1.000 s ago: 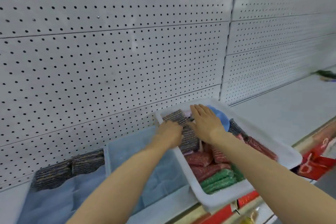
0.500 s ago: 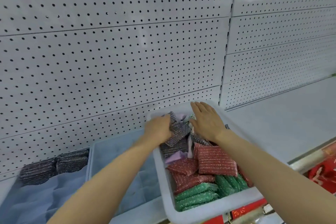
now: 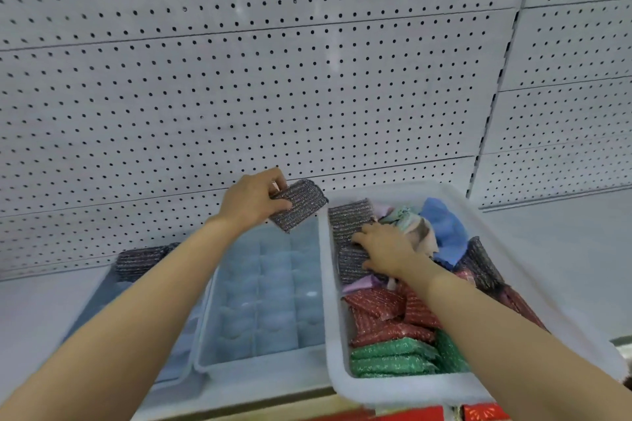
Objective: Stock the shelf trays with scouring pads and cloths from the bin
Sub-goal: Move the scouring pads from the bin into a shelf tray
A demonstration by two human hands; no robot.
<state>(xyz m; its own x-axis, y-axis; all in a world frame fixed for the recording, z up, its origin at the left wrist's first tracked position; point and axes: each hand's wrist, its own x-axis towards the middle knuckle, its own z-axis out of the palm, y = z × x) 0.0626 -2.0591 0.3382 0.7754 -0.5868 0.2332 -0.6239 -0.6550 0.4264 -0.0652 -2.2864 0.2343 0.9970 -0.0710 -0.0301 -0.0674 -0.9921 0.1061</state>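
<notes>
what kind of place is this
Likely a shop aisle being restocked: white pegboard backing, clear shelf trays, and a white bin of scouring pads and cloths.

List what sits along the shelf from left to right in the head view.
Left tray with grey pads at its back → empty clear tray → grey pad held in the left hand → white bin of pads and cloths.

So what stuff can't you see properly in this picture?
- Head view: the bin floor, buried under pads and cloths.
- What the right hand fingertips touch, hidden among dark pads.
- Far-left tray, crossed by the left forearm; the left hand grips a grey pad.
</notes>
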